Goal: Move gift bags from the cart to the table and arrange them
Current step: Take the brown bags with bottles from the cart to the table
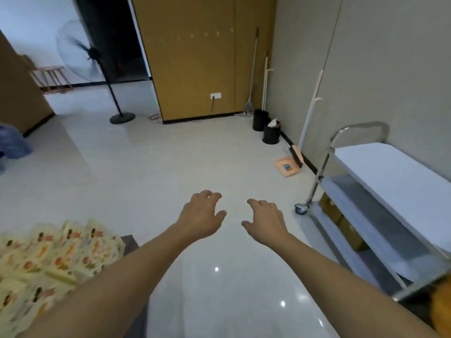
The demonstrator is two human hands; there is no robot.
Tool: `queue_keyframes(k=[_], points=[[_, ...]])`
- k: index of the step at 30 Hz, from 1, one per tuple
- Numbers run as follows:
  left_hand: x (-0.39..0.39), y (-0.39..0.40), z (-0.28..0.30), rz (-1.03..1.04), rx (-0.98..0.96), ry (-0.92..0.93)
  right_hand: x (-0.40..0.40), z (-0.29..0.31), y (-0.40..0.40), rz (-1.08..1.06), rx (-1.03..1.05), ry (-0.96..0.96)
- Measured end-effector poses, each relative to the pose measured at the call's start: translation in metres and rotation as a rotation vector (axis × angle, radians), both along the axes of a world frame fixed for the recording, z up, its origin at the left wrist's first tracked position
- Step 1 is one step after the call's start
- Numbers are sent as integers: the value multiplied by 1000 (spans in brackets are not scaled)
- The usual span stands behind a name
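Several cream gift bags point(46, 259) with a printed pattern stand packed together at the lower left, on a dark table whose corner point(129, 242) shows beside them. A steel cart point(380, 191) with white shelves stands at the right; its top shelf is bare and brown boxes point(341, 220) sit on the bottom shelf. My left hand point(202, 215) and my right hand point(267, 220) are stretched out over the floor between table and cart. Both hold nothing, fingers loosely bent.
A standing fan point(97, 59) is at the back left. Two black bins point(266, 128), a broom and an orange dustpan point(288, 168) lie along the right wall. A blue plastic bag point(12, 145) sits at the far left. Glossy tiled floor spreads between.
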State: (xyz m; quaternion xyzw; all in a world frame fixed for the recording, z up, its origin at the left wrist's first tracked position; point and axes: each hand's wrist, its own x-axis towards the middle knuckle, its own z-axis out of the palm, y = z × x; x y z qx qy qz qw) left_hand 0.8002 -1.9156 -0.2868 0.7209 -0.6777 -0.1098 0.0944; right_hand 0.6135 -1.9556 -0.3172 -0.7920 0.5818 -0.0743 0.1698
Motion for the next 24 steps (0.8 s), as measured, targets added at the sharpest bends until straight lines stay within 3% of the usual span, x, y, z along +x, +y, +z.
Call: queue_keyframes(k=[9,24], points=[[-123,-152,-45,-329,115,-26,-128,-55,-95,-340,174,-1],[-191,-408,-140,-881,301,-50,-163,-148,-241,-886,368,-52]])
